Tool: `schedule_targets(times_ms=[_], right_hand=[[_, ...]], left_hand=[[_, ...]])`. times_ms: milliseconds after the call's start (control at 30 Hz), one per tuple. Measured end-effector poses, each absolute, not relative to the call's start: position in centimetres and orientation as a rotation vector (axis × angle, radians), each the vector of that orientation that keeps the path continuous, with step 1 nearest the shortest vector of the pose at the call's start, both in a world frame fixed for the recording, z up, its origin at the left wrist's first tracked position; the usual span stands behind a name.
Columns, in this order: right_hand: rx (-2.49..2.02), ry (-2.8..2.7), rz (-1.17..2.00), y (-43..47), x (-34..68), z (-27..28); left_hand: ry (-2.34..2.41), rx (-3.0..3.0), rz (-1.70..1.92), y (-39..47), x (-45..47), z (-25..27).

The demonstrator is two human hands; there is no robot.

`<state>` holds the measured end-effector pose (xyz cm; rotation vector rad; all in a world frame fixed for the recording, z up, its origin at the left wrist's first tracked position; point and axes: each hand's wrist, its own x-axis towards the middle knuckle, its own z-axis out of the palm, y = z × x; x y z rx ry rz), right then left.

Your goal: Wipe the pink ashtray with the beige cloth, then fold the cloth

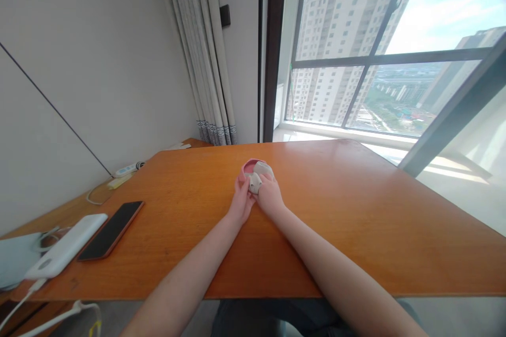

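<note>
Both hands meet at the middle of the wooden table (190, 210). In them is a small pink, rounded, bowl-like thing (243, 169), its hollow side facing up. A light grey crumpled cloth (255, 183) lies partly inside it and spills over its near edge. My left hand (242, 202) is closed around the pink thing's near left side. My right hand (270, 194) is closed on the grey cloth at the right, its fingers bunched against it. The fingers cover much of the lower part of both things.
On the left of the table lie a black-screened phone (113, 231) and a white power bank (67, 246) with a cable plugged in. A power strip (125, 170) rests by the wall. Behind the table hang a grey curtain (197, 47) and a large window at the right.
</note>
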<state>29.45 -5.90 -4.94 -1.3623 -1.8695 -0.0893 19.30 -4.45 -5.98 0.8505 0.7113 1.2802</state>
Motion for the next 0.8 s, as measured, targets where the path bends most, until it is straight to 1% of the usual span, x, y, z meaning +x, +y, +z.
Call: schedule_targets(times_ms=[100,233,333,467,600,700,800], right_hand=[[-1.383,-1.887,-0.228,-6.2,28.2,-5.3],[-1.369,-1.983,-0.283,-6.2,27.1,-6.4],[-1.344,-2.026,-0.321,-6.0,27.2,-6.4],[-1.200,-2.140,-0.311,-5.7,28.8,-5.2],[-1.123,-2.209,-0.272,-5.2,30.4,-4.9],[-1.160,-2.162,-0.289,-5.0,30.3,-5.4],[-1.188,-2.124,-0.279,-5.2,29.3,-6.0]], left_hand=[[0.572,0.680,1.374,-5.3,19.8,-5.2],[0.684,0.652,1.430,-4.6,19.1,-5.5],[0.832,0.792,1.455,-3.7,18.5,-6.2],[1.011,1.152,1.513,-2.5,17.1,-6.2],[1.108,1.451,1.407,-1.9,15.3,-5.3],[1.126,1.467,1.389,-2.1,15.0,-5.0],[1.105,1.386,1.482,-2.9,15.7,-5.3]])
